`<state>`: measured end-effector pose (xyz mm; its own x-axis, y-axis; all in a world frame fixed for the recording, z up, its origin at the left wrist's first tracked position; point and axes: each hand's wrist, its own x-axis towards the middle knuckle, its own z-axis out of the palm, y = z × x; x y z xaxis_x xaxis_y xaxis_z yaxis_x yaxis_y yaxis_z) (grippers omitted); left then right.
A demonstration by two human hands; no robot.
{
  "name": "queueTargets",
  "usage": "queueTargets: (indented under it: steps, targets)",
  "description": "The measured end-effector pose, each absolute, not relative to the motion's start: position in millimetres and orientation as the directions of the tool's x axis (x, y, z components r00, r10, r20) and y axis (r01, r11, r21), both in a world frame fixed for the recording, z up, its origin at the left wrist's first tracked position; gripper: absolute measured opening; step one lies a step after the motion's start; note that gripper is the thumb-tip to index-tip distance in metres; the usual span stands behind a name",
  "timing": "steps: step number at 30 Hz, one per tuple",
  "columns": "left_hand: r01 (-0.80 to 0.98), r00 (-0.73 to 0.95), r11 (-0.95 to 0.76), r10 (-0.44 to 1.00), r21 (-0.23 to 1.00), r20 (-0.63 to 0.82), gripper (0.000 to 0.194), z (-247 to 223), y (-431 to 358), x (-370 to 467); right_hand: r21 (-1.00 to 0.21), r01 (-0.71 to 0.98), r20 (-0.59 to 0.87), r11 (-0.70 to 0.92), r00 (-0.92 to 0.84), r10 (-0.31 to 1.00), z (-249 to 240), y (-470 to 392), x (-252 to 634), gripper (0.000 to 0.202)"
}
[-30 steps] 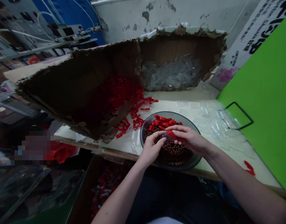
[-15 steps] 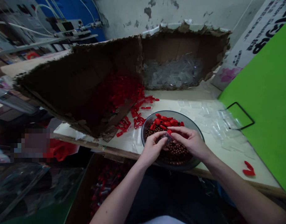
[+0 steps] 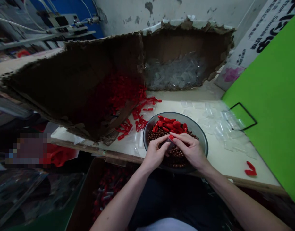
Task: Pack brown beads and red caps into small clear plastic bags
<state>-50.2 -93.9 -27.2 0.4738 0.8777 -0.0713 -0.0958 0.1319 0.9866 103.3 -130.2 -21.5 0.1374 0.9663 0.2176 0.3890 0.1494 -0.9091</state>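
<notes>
Both hands meet over a grey bowl (image 3: 203, 136) of brown beads (image 3: 180, 153), with a heap of red caps (image 3: 170, 123) at its back. Fingers of my left hand (image 3: 157, 150) are closed on a small clear container (image 3: 171, 143). My right hand (image 3: 189, 147) pinches a red cap (image 3: 171, 137) at the top of that container. Fingertips of both hands nearly touch and partly hide the two pieces.
Behind the bowl, a torn cardboard box (image 3: 141, 51) holds red caps and clear containers. More clear containers (image 3: 221, 128) lie at right, beside a green panel (image 3: 265, 106). A red piece (image 3: 250, 169) lies near the table edge. Below left stands a box of red pieces (image 3: 106, 189).
My right hand has drawn in closer to my left hand, and the red cap now sits against the clear container. The whole view has shifted slightly.
</notes>
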Motion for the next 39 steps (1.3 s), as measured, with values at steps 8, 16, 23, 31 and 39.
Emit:
queueTargets:
  steps: [8,16,23,31,39]
  targets:
    - [-0.113,0.484,0.194,0.867,0.975,-0.116,0.041,-25,-91,-50,-0.816,0.521,0.342,0.249,0.089,0.935,-20,-130,103,0.030]
    - [-0.235,0.578,0.374,0.796,0.897,-0.181,0.036,-23,-90,-46,-0.978,0.182,0.143,0.098,0.254,0.956,-12,-132,118,0.038]
    - [-0.109,0.635,0.349,0.745,0.931,-0.205,0.032,-15,-100,-40,-0.987,-0.060,0.135,0.152,0.225,0.965,-1,-109,108,0.046]
    - [0.018,0.675,0.223,0.716,0.975,-0.176,0.043,-2,-100,-37,-0.948,-0.314,-0.010,-0.051,-0.130,0.991,12,-95,94,0.063]
    - [0.148,0.619,0.039,0.776,0.988,-0.123,0.044,8,-108,-35,-0.988,-0.127,0.076,0.085,0.078,0.994,17,-113,90,0.052]
